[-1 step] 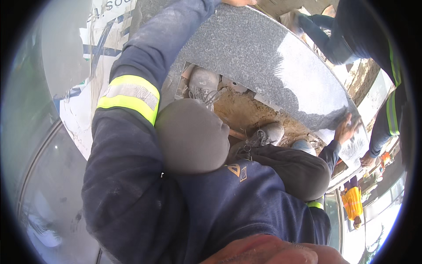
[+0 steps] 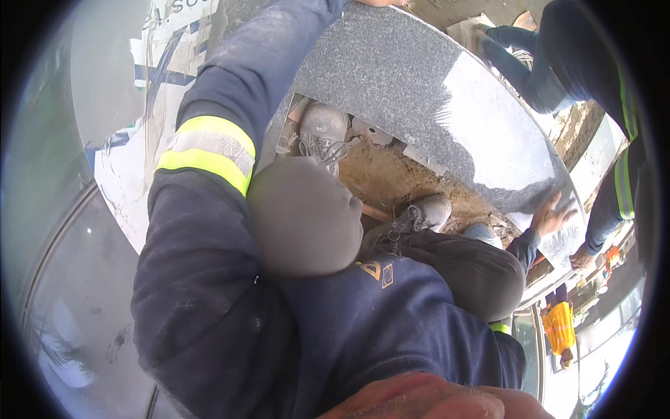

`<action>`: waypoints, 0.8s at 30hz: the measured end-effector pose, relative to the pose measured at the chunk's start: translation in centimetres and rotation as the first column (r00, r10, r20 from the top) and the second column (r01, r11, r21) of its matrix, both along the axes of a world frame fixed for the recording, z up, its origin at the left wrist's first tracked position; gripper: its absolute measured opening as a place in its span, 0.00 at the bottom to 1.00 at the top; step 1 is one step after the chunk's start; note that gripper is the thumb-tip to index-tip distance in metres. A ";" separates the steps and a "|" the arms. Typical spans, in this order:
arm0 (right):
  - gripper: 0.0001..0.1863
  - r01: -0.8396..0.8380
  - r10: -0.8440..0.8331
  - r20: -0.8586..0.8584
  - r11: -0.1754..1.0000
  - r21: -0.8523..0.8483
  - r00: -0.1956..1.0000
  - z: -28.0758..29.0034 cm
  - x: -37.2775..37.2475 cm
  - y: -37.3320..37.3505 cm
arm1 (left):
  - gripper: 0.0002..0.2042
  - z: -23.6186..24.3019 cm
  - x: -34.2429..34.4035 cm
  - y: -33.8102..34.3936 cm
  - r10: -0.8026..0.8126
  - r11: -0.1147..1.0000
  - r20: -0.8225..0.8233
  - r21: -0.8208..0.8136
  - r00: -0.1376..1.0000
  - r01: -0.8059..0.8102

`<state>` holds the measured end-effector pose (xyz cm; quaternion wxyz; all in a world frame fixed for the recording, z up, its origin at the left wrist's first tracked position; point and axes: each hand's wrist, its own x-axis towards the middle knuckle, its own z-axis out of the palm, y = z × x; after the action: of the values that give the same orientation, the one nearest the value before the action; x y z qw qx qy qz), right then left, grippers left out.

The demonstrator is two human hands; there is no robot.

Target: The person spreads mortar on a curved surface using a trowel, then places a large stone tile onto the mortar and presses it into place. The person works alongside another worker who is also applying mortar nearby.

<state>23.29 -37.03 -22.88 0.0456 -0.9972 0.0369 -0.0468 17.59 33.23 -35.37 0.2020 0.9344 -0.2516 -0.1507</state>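
A long grey speckled stone slab (image 2: 377, 66) lies across in front of my knees, with bright sunlit patches toward its right end. My left arm stretches far forward, and my left hand (image 2: 380, 2) is at the slab's far left edge. Most of that hand is cut off by the top of the picture, so its fingers cannot be made out. At the slab's right end is my right hand (image 2: 553, 216), fingers spread over the surface with nothing in them. Whether its fingertips touch the stone is unclear.
A co-worker stands at the right, one hand (image 2: 581, 260) at the slab's right corner. Between slab and knees is a dirt-filled gap (image 2: 377, 171) holding my shoes (image 2: 429, 209). Torn white sheeting (image 2: 129, 185) lies left. Farther off is a person in an orange vest (image 2: 559, 327).
My right hand's fingers have shifted slightly and look more spread. The view has moved a little; the slab and my left arm look much the same.
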 end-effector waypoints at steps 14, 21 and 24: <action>0.21 0.701 -0.836 -0.058 0.417 0.578 0.546 -8.3 -2.2 -19.5 | 0.27 6.4 1.6 -0.9 0.495 0.866 -0.315 0.251 0.810 -0.432; 0.16 0.416 -0.476 0.581 0.876 0.245 0.660 -12.6 -2.3 -20.3 | 0.28 4.7 -0.4 1.6 0.430 0.887 -0.463 0.055 0.775 -0.459; 0.22 0.336 -0.750 0.326 0.580 0.742 0.575 -12.1 -2.4 -18.9 | 0.26 4.9 0.3 2.1 0.412 0.900 -0.514 0.102 0.752 -0.423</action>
<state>20.89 -55.95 -35.03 0.3533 -0.7836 0.3578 -0.3648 17.89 35.30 -30.47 0.3011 0.8875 0.0263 -0.3478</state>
